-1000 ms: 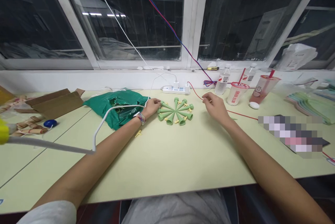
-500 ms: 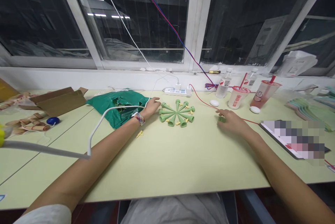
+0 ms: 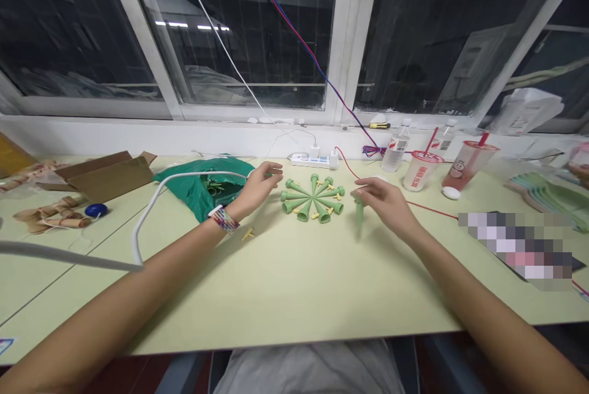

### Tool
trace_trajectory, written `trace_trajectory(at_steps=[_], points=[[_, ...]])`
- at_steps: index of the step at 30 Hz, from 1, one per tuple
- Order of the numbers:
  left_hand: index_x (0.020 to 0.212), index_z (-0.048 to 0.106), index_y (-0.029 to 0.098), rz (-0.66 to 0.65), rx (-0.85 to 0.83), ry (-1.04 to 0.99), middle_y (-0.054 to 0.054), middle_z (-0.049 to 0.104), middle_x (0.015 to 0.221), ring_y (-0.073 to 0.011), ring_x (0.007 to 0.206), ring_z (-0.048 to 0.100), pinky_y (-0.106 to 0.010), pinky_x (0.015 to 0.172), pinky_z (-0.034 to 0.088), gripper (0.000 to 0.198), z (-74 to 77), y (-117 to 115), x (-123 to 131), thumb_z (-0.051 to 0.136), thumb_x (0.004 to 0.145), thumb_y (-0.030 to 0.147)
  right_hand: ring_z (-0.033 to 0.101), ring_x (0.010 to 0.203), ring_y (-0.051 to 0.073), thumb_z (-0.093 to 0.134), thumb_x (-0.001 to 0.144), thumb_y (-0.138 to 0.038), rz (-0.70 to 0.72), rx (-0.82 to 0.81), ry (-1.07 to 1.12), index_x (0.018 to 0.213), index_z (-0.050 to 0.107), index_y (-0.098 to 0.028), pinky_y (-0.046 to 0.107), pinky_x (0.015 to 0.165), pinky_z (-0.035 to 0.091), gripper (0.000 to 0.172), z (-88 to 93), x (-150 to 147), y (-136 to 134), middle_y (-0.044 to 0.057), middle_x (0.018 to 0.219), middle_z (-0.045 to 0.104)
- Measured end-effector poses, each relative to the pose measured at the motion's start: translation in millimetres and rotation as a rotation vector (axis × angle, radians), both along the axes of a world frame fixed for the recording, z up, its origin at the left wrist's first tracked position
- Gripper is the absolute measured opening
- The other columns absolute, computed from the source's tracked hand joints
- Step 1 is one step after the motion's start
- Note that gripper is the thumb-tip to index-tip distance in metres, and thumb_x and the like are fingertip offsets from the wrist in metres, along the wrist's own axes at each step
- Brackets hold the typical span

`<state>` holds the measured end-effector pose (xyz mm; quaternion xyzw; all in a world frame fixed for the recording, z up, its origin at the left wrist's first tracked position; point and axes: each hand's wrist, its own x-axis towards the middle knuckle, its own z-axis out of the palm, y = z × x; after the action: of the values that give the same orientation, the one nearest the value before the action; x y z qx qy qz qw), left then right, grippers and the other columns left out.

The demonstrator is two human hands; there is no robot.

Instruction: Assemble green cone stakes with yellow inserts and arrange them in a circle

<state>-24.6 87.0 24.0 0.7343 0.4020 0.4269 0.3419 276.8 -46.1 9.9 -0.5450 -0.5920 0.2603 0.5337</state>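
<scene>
Several green watering spikes (image 3: 301, 211) with small yellow valves lie on the table in a ring, their narrow tips meeting in the middle. To the right of the ring, my right hand (image 3: 384, 202) pinches another green watering spike (image 3: 359, 216), which hangs down and is blurred. My left hand (image 3: 261, 185) is between the ring and a green plastic bag (image 3: 184, 182), fingers stretched apart with nothing in them. More green pieces show in the bag's mouth. Below my left wrist, a loose yellow valve (image 3: 248, 234) lies on the table.
A white power strip (image 3: 304, 161) stands behind the ring. Drink cups (image 3: 418, 172) and a bottle (image 3: 396, 147) are at the back right. A cardboard box (image 3: 108, 179) and wooden pieces (image 3: 64, 222) lie left. A grey cable (image 3: 138, 234) arcs over my left forearm.
My right hand has moved left towards the ring, and the spike in it now hangs in plain view. My left hand has shifted slightly left, its fingers still apart.
</scene>
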Motion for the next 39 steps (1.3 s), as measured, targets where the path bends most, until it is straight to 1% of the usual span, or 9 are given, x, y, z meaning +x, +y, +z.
trace_trajectory(at_steps=[3, 8, 13, 16, 19, 23, 27, 34, 39], points=[[0.105, 0.066, 0.019, -0.101, 0.052, -0.101, -0.009, 0.071, 0.105, -0.0236, 0.097, 0.069, -0.036, 0.079, 0.057, 0.027, 3.9, -24.1, -1.8, 0.065, 0.088, 0.041, 0.07, 0.082, 0.022, 0.074, 0.083, -0.053, 0.176, -0.083, 0.215, 0.109, 0.069, -0.019, 0.035, 0.071, 0.055, 0.043, 2.9, -50.4, 3.1, 0.007, 0.089, 0.076], [0.107, 0.066, 0.02, -0.229, 0.136, -0.031, -0.003, 0.066, 0.083, -0.0182, 0.078, 0.064, -0.031, 0.071, 0.053, 0.027, 4.5, -54.0, -9.6, 0.066, 0.094, 0.044, 0.062, 0.063, 0.013, 0.086, 0.071, -0.043, 0.24, -0.148, 0.406, 0.097, 0.066, -0.017, 0.027, 0.059, 0.048, 0.042, 4.1, -119.0, 26.4, 0.002, 0.079, 0.071], [0.114, 0.065, 0.022, -0.17, 0.238, 0.044, -0.001, 0.067, 0.089, -0.0167, 0.077, 0.062, -0.027, 0.067, 0.05, 0.039, 4.5, -49.5, -25.5, 0.079, 0.084, 0.043, 0.061, 0.059, 0.012, 0.085, 0.075, -0.039, 0.283, -0.123, 0.552, 0.094, 0.062, -0.017, 0.026, 0.059, 0.051, 0.037, 22.2, -158.2, 59.0, 0.0, 0.071, 0.068], [0.113, 0.066, 0.021, -0.111, 0.225, -0.03, 0.001, 0.063, 0.079, -0.0145, 0.068, 0.06, -0.026, 0.061, 0.048, 0.04, 7.3, -39.5, -34.4, 0.08, 0.082, 0.044, 0.066, 0.065, 0.013, 0.082, 0.081, -0.039, 0.292, -0.119, 0.576, 0.098, 0.06, -0.019, 0.028, 0.064, 0.055, 0.034, 24.4, -168.7, 70.1, 0.001, 0.08, 0.069], [0.109, 0.065, 0.02, 0.033, 0.219, -0.153, 0.002, 0.062, 0.074, -0.0149, 0.063, 0.062, -0.026, 0.058, 0.05, 0.037, 9.9, -28.7, -42.0, 0.075, 0.084, 0.044, 0.068, 0.074, 0.015, 0.066, 0.093, -0.041, 0.259, -0.071, 0.404, 0.105, 0.058, -0.022, 0.03, 0.068, 0.056, 0.023, 11.0, -174.6, 66.9, 0.003, 0.096, 0.07], [0.1, 0.063, 0.019, 0.255, 0.287, -0.292, 0.002, 0.06, 0.069, -0.014, 0.057, 0.06, -0.024, 0.05, 0.047, 0.027, 11.7, -17.6, -49.2, 0.07, 0.085, 0.041, 0.065, 0.105, 0.023, 0.058, 0.096, -0.023, 0.409, 0.151, -0.389, 0.106, 0.065, -0.021, 0.039, 0.092, 0.052, 0.012, -17.6, -182.7, 48.2, 0.008, 0.111, 0.071], [0.095, 0.067, 0.018, 0.248, 0.294, -0.317, 0.001, 0.058, 0.071, -0.0123, 0.056, 0.057, -0.023, 0.048, 0.046, 0.021, 13.6, -17.3, -50.6, 0.065, 0.088, 0.038, 0.057, 0.114, 0.028, 0.053, 0.095, -0.009, 0.505, 0.335, -0.964, 0.107, 0.069, -0.015, 0.041, 0.099, 0.046, 0.021, -35.2, -193.2, 40.1, 0.015, 0.111, 0.07], [0.121, 0.068, 0.017, 0.075, 0.064, -0.402, -0.003, 0.066, 0.079, -0.0153, 0.065, 0.065, -0.026, 0.057, 0.054, 0.037, 8.0, -24.8, -45.3, 0.059, 0.091, 0.037, 0.056, 0.099, 0.025, 0.05, 0.101, -0.013, 0.464, 0.323, -1.028, 0.1, 0.072, -0.016, 0.038, 0.088, 0.047, 0.022, -40.6, -188.8, 40.8, 0.012, 0.099, 0.066], [0.123, 0.065, 0.018, -0.19, -0.132, -0.421, -0.008, 0.074, 0.095, -0.0234, 0.088, 0.074, -0.038, 0.079, 0.061, 0.039, -3.0, -29.0, -38.3, 0.066, 0.091, 0.04, 0.063, 0.092, 0.019, 0.056, 0.098, -0.014, 0.518, 0.246, -0.562, 0.1, 0.072, -0.018, 0.032, 0.084, 0.052, 0.017, -38.4, -158.2, 26.0, 0.007, 0.098, 0.065]])
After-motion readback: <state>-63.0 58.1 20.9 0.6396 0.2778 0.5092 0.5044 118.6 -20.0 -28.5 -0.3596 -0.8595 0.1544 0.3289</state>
